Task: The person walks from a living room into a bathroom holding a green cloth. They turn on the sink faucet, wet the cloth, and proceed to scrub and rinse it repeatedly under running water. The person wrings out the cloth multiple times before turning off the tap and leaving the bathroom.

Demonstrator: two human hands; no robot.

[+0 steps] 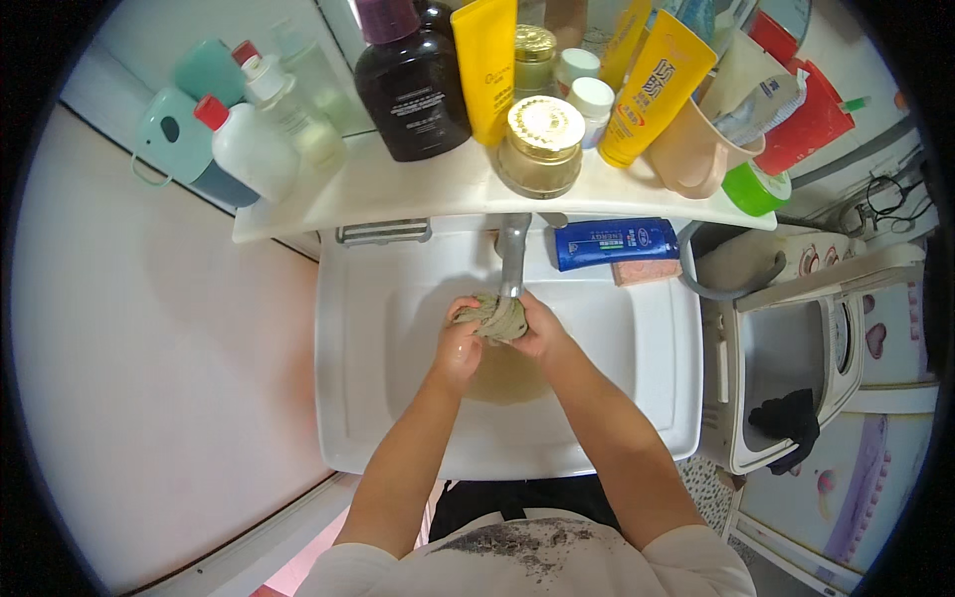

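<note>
Both my hands grip a bunched olive-green cloth point(500, 320) right under the spout of the chrome faucet point(513, 249). My left hand point(460, 343) is wrapped around the cloth's left side, its fingers wet. On the other side my right hand point(540, 326) closes on the cloth, with the fingers partly hidden beneath it. Cloudy brownish water point(507, 378) lies in the bottom of the white sink point(348, 398) below my hands.
A blue tube point(615, 244) and a pink sponge-like block point(647, 272) lie on the sink's back right rim. Above hangs a white shelf point(398, 199) crowded with bottles, jars and tubes. A pale bin-like container point(736, 398) with black cloth point(791, 423) stands at right.
</note>
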